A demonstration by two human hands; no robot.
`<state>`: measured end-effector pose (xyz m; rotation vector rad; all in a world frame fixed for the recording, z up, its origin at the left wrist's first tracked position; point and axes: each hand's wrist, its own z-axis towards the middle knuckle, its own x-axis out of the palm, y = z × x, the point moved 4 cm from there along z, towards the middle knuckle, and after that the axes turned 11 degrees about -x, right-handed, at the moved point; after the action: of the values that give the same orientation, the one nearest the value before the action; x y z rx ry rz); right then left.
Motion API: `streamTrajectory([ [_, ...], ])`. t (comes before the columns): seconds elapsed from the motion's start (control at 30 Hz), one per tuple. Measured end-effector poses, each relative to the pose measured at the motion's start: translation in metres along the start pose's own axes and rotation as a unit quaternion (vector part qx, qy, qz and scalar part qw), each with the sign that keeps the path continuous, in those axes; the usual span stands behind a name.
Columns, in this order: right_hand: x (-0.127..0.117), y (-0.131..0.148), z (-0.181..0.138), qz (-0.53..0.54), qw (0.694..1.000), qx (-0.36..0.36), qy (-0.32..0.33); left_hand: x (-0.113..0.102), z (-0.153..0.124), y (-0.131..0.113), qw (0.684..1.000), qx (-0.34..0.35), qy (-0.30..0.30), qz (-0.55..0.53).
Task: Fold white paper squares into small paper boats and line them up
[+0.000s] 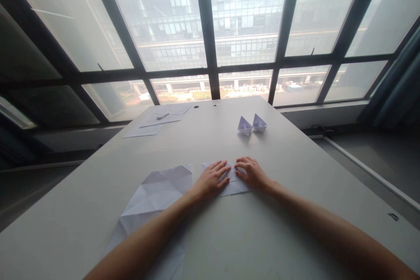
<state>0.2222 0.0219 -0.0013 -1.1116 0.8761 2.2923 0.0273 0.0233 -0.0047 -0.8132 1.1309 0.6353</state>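
My left hand (211,180) lies flat, fingers stretched out, on a small folded white paper (232,186) in the middle of the grey table (295,175). My right hand (251,172) presses the same paper from the right with its fingers together and curled down on a fold. Most of the paper is hidden under both hands. Just left of my left hand lies a larger creased white sheet (154,201), partly under my left forearm.
Two finished paper boats (252,124) stand on the table beyond my hands to the right. Several flat white sheets (160,120) with a small white object lie at the far left. Big windows run behind the table's far edge.
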Motion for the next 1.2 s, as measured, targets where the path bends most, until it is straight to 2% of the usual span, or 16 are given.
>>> streamTrajectory([
  [1.2,0.0021,-0.0010,-0.0004,-0.008,1.000,-0.004,-0.006,0.0001,-0.0001,0.0002,1.000,0.003,-0.006,0.001],
])
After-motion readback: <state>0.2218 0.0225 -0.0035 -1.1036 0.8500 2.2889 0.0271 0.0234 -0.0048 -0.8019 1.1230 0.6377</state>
